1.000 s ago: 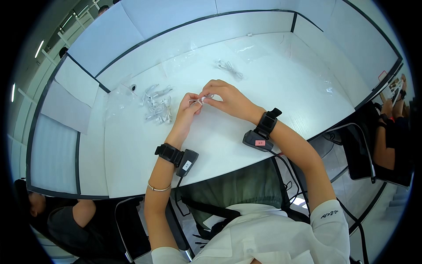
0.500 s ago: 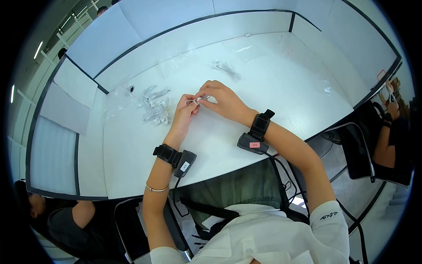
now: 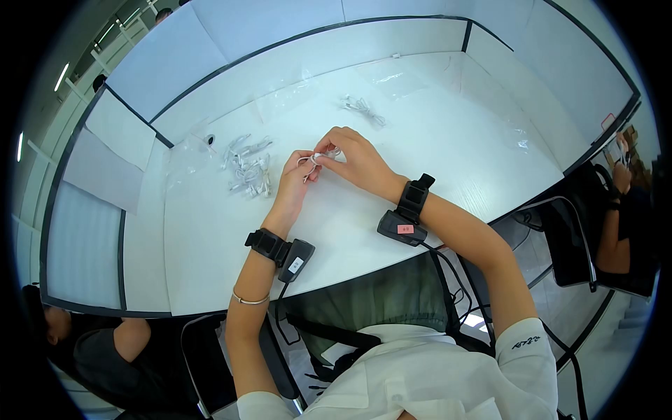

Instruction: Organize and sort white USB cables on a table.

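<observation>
While both hands stayed raised just above the table point(image 3: 448, 161), little else changed over the last second: the left hand point(image 3: 292, 180) and the right hand point(image 3: 358, 159) drifted slightly toward seven o'clock and came back, their fingertips meeting throughout at the same spot near the middle of the table. The white cable point(image 3: 316, 158) remained pinched between them, the left thumb and forefinger closed on one part and the right fingertips closed on the part beside it. A small loop showed at the left side of the pinch, a little more open than before. That suggested the fingers were still working the same short stretch of cable rather than setting it down or taking up another. The pile of cables point(image 3: 248, 171) lay untouched at nine o'clock from the hands, beside the clear bag point(image 3: 187, 159), and the single loose cable point(image 3: 362, 106) lay undisturbed at one o'clock. At the picture's three o'clock edge, another person's hand point(image 3: 620, 166) had dropped lower.
</observation>
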A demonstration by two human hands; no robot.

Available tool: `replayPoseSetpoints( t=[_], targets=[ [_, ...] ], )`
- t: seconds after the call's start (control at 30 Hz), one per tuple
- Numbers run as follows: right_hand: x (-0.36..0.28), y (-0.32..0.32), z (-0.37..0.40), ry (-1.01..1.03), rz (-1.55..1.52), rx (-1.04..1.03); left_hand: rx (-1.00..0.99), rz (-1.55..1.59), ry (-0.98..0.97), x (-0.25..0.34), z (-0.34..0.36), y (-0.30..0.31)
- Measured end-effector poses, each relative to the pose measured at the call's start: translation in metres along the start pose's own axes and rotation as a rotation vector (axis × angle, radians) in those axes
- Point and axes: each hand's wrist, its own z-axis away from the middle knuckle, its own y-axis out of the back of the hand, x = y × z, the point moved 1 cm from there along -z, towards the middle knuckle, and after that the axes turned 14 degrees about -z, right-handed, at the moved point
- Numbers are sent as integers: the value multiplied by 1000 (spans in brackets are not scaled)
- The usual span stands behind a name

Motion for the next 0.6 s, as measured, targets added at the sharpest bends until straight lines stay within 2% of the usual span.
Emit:
replayPoseSetpoints(
  t=[0.17, 0.6],
  targets=[
    [2, 0, -1, 30, -13, -55, 36, 63, 13, -7, -4, 5],
    [1, -3, 0, 93, 61, -41, 75, 98, 27, -4, 0, 2]
  ],
)
